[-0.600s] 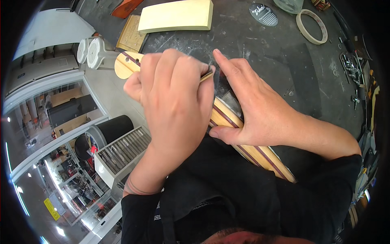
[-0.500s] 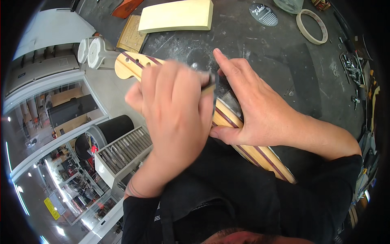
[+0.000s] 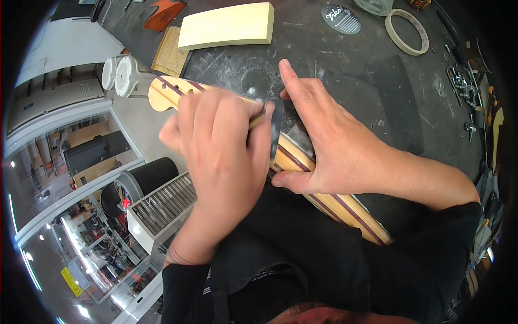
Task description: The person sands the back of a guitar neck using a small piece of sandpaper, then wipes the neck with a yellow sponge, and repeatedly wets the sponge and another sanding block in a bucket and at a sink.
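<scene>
Diagonally, a pale wooden neck with reddish-brown stripes [image 3: 292,155] runs rightward from its rounded, holed end. Arched over it, the blurred left hand [image 3: 218,143] pinches a thin, dark, flat piece [image 3: 277,127]; the right hand [image 3: 342,137] spans the wood, thumb and fingers spread wide.

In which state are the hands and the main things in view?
Brown-striped cream wooden neck: slanted, partly covered by hands.
Thin dark strip: held, partly hidden.
Left hand: curled around the strip.
Right hand: extended, thumb on neck.
Pale yellow rectangular block: lying flat.
Round beige tape roll: lying flat.
</scene>
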`<state>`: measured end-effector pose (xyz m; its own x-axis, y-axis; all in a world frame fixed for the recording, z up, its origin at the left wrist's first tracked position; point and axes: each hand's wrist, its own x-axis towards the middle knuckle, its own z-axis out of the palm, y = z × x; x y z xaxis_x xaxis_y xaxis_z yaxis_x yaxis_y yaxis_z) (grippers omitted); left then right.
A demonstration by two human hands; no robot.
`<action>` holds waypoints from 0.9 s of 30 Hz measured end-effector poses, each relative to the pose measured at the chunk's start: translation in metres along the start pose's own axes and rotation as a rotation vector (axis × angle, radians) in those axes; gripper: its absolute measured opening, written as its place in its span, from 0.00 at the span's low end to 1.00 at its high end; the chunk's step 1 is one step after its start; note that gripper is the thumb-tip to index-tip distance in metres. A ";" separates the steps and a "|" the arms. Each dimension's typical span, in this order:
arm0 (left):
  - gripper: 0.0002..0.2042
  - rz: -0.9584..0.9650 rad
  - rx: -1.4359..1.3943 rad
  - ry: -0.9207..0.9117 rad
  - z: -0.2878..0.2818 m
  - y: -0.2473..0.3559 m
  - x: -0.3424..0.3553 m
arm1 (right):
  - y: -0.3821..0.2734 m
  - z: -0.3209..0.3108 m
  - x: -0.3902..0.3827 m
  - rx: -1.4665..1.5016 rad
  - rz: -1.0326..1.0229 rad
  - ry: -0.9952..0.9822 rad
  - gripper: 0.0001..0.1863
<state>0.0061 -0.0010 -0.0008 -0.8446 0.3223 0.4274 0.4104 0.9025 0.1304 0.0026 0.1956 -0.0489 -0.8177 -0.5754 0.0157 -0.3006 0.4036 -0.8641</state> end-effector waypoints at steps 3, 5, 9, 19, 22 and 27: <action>0.10 0.035 0.043 0.002 0.004 -0.001 0.010 | 0.000 -0.001 -0.001 -0.004 -0.005 0.015 0.78; 0.10 0.014 0.015 -0.047 -0.004 0.004 -0.002 | 0.001 -0.002 -0.001 0.001 0.002 0.014 0.79; 0.10 -0.033 -0.033 -0.052 -0.010 0.004 -0.011 | -0.001 -0.003 0.000 -0.009 0.011 -0.032 0.80; 0.10 -0.035 -0.040 -0.078 -0.014 0.005 -0.011 | -0.001 -0.004 -0.002 -0.011 -0.021 -0.065 0.81; 0.11 0.067 0.022 -0.049 0.001 -0.001 0.013 | -0.002 -0.005 -0.003 -0.016 -0.029 -0.075 0.80; 0.10 -0.009 -0.011 -0.096 -0.014 0.009 -0.009 | -0.002 -0.005 -0.004 -0.012 0.032 -0.069 0.78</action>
<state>0.0218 0.0000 0.0093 -0.8770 0.3405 0.3390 0.4061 0.9024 0.1442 0.0043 0.2007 -0.0444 -0.7915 -0.6094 -0.0467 -0.2809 0.4306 -0.8577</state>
